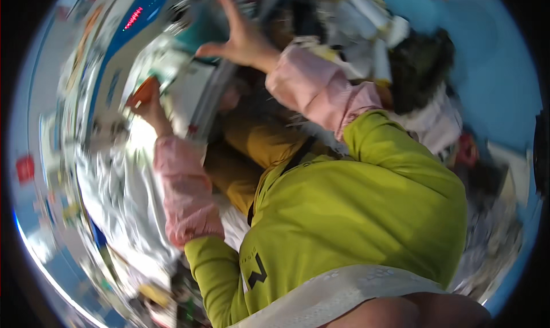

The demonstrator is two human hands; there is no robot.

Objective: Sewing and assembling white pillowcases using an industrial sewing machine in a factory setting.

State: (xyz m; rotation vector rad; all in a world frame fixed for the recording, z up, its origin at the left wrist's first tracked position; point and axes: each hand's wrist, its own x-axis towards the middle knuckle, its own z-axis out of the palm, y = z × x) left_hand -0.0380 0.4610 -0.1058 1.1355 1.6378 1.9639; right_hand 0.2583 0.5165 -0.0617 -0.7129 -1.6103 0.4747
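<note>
My right hand (pixel 243 44) is raised over the dark edge of the work surface, thumb and forefinger stretched wide apart, with nothing held. My left hand (pixel 152 107) reaches up beside a pale machine bed (pixel 192 93), blurred by motion. Its fingers look orange in bright light, and I cannot make out whether something is between them. White cloth (pixel 123 196) hangs in folds beside my left forearm. Pink sleeve covers are on both my forearms, over a yellow-green top.
A blue machine panel (pixel 129 27) with a red lit display stands at the upper left. Piled cloth and white rolls (pixel 366 19) lie beyond my right arm, with a dark furry bundle (pixel 421 67) near them. More heaped cloth (pixel 487 230) lies at the right. Blue floor (pixel 492 59) shows there.
</note>
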